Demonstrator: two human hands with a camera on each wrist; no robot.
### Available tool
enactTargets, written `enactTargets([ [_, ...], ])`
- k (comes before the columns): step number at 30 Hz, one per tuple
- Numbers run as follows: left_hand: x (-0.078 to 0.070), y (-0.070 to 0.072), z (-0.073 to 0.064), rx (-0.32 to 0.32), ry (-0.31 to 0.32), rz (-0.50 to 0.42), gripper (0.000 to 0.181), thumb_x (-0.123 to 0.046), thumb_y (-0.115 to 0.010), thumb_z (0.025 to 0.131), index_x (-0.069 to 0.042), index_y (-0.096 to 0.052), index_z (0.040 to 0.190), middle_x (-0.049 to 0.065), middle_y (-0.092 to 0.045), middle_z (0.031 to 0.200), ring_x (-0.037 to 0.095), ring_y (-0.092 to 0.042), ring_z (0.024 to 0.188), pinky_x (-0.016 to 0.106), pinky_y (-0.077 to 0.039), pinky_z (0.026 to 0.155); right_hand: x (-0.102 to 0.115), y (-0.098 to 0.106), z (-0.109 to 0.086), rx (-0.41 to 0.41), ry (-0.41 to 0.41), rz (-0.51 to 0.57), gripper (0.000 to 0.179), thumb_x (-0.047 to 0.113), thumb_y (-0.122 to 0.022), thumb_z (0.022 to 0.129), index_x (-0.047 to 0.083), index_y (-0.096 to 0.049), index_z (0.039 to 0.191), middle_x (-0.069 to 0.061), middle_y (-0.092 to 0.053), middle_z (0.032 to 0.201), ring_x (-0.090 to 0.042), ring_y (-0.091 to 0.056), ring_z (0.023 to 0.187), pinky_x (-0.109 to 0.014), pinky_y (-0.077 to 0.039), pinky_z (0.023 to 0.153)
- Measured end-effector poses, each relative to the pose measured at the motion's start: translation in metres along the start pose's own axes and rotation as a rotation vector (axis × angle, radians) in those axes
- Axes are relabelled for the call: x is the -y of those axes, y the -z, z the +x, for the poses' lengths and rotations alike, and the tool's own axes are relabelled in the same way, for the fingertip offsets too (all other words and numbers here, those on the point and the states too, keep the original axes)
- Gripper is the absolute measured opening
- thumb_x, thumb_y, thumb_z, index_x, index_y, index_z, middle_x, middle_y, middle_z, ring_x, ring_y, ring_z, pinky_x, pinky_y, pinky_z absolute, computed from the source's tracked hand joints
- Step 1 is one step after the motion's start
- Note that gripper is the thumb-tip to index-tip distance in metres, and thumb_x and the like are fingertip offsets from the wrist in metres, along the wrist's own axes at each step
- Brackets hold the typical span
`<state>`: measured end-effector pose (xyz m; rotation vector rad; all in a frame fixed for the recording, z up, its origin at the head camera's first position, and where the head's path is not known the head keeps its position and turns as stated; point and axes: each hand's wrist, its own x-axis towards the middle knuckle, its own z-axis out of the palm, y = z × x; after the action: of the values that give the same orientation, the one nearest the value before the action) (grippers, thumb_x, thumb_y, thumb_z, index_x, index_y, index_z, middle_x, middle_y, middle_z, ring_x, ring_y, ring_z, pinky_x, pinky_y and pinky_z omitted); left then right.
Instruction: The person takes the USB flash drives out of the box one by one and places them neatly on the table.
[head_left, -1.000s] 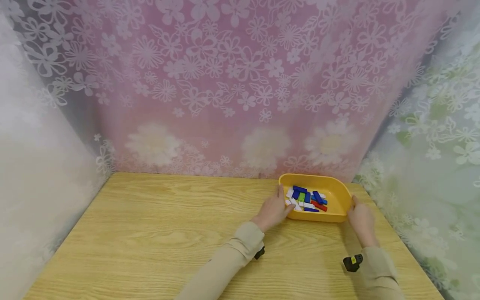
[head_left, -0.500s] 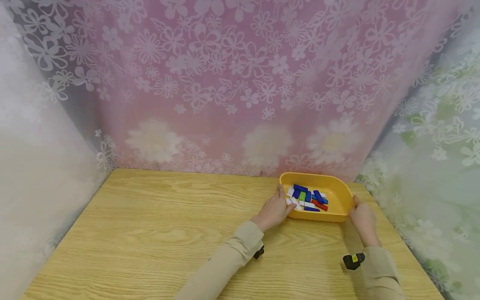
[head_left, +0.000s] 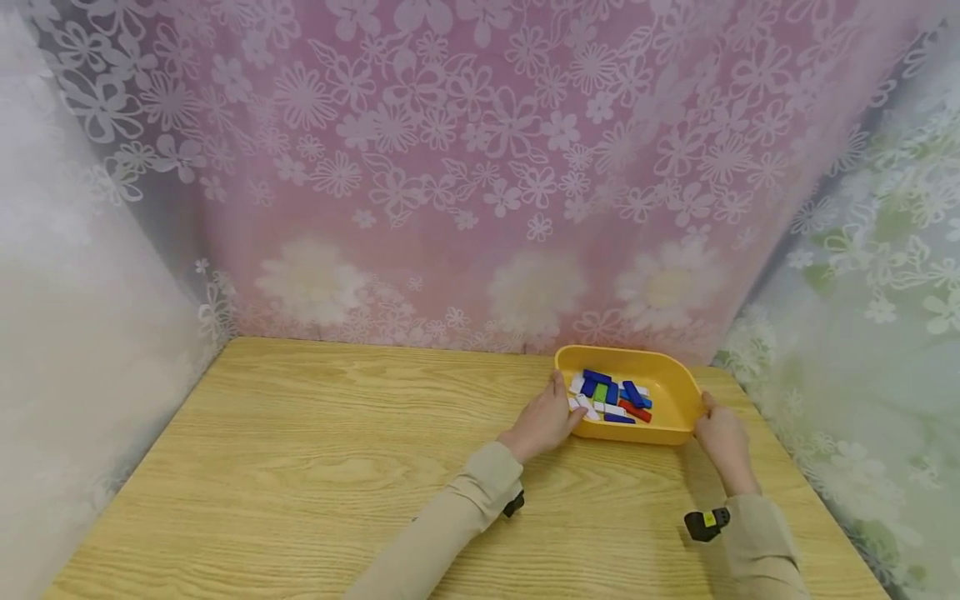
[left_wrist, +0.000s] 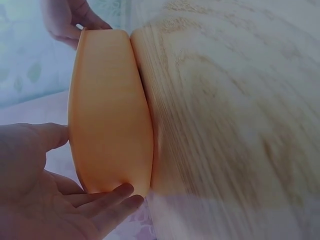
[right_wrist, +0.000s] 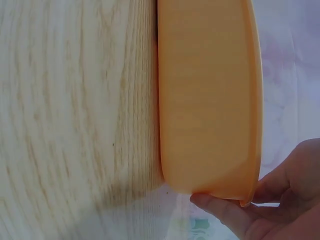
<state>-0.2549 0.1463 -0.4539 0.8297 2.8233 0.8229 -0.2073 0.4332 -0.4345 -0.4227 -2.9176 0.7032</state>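
Tray (head_left: 637, 434) location: far right part of the table, just in front of the pink curtain. The curtain (head_left: 450, 208) is cut off at the top of the head view. The table (head_left: 300, 467) is cut off along its near edge. Both sleeves, left (head_left: 450, 529) and right (head_left: 761, 542), run out of frame at the bottom.

The tray sits upright with its base at the table surface. Wrist views show only the outer walls; the interior is hidden from them. The right wrist view cuts the tray off at the top.

The left hand (head_left: 542, 419) is clamped on the left end, thumb at the rim, fingers against the outer wall. The right hand (head_left: 724, 433) is clamped on the right end at the rim; its outer fingers are partly hidden in the head view. Of the two wrist cameras, the right (head_left: 707, 524) is plain and the left (head_left: 514, 503) is half hidden by its sleeve.

Tray contents: small flat pieces, gathered toward the left; the right part of the floor is bare. Colours: dark blue (head_left: 633, 394), white (head_left: 587, 407), red (head_left: 634, 411), green (head_left: 601, 392). Pieces overlap, so an exact count is unclear.
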Motion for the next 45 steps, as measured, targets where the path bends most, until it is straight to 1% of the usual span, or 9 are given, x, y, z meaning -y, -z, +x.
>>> enactTargets([
  [6,0.006,0.006,-0.003,-0.001,0.016,0.000,0.077,-0.040,-0.048,0.108,0.010,-0.015,0.157,0.025,-0.039,0.156,0.029,-0.068,0.106,0.030,-0.057,0.076,0.009,-0.001,0.000,0.010,0.020,0.016,0.059,0.001,-0.038,0.090,-0.020,-0.031,0.145,-0.043,-0.057,0.108,-0.029,-0.046,0.062,-0.034,-0.038,0.056],
  [9,0.010,0.009,-0.005,0.006,0.008,-0.017,0.077,-0.038,-0.048,0.108,0.011,-0.013,0.157,0.026,-0.041,0.154,0.024,-0.070,0.083,0.028,-0.054,0.066,0.011,-0.003,0.000,0.015,0.018,0.022,0.060,0.001,-0.038,0.089,-0.020,-0.032,0.145,-0.036,-0.058,0.093,-0.026,-0.043,0.059,-0.033,-0.037,0.054],
  [14,0.014,0.013,-0.007,0.010,0.017,-0.051,0.076,-0.035,-0.049,0.108,0.011,-0.012,0.156,0.028,-0.049,0.146,0.011,-0.044,0.048,0.024,-0.038,0.048,0.016,-0.007,-0.002,0.034,0.021,0.043,0.059,0.002,-0.036,0.091,-0.019,-0.030,0.146,-0.034,-0.057,0.090,-0.022,-0.036,0.055,-0.032,-0.035,0.052],
  [21,0.023,0.015,-0.008,0.006,0.046,-0.100,0.076,-0.031,-0.050,0.108,0.010,-0.010,0.157,0.018,-0.060,0.100,0.009,-0.030,0.038,0.022,-0.030,0.040,0.024,-0.012,-0.004,0.038,0.037,0.036,0.056,0.003,-0.034,0.094,-0.018,-0.032,0.146,-0.034,-0.058,0.091,-0.021,-0.037,0.053,-0.032,-0.036,0.051],
  [25,0.028,0.019,-0.011,-0.004,0.056,-0.126,0.075,-0.029,-0.050,0.107,0.010,-0.009,0.157,0.026,-0.060,0.126,0.008,-0.028,0.038,0.022,-0.028,0.038,0.028,-0.018,-0.004,0.023,0.065,0.034,0.053,0.004,-0.035,0.097,-0.019,-0.035,0.144,-0.026,-0.058,0.079,-0.020,-0.038,0.052,-0.032,-0.035,0.050],
  [28,0.033,0.022,-0.014,-0.012,0.055,-0.137,0.075,-0.028,-0.050,0.107,0.011,-0.010,0.157,0.031,-0.041,0.152,0.007,-0.026,0.038,0.022,-0.028,0.040,0.033,-0.021,-0.005,0.020,0.083,0.039,0.052,0.005,-0.035,0.098,-0.019,-0.035,0.144,-0.016,-0.053,0.067,-0.018,-0.036,0.050,-0.031,-0.034,0.049],
  [38,0.045,0.030,-0.020,-0.029,0.072,-0.166,0.076,-0.024,-0.050,0.107,0.010,-0.005,0.157,0.031,-0.033,0.156,0.006,-0.027,0.039,0.021,-0.028,0.039,0.046,-0.028,-0.007,0.017,0.105,0.056,0.051,0.005,-0.039,0.098,-0.018,-0.035,0.144,-0.021,-0.063,0.072,-0.016,-0.038,0.047,-0.030,-0.035,0.048],
  [42,0.050,0.033,-0.023,-0.026,0.088,-0.173,0.076,-0.024,-0.049,0.107,0.009,-0.003,0.157,0.025,-0.061,0.121,0.007,-0.029,0.039,0.021,-0.029,0.039,0.051,-0.031,-0.009,0.036,0.112,0.077,0.052,0.005,-0.039,0.099,-0.017,-0.034,0.146,-0.013,-0.059,0.063,-0.013,-0.035,0.045,-0.028,-0.034,0.045],
  [45,0.054,0.035,-0.025,-0.031,0.095,-0.175,0.076,-0.023,-0.050,0.106,0.009,-0.004,0.158,0.010,-0.055,0.083,0.008,-0.031,0.039,0.022,-0.030,0.038,0.055,-0.033,-0.010,0.041,0.121,0.085,0.054,0.006,-0.039,0.099,-0.016,-0.032,0.147,-0.004,-0.048,0.055,-0.012,-0.032,0.044,-0.026,-0.031,0.044],
])
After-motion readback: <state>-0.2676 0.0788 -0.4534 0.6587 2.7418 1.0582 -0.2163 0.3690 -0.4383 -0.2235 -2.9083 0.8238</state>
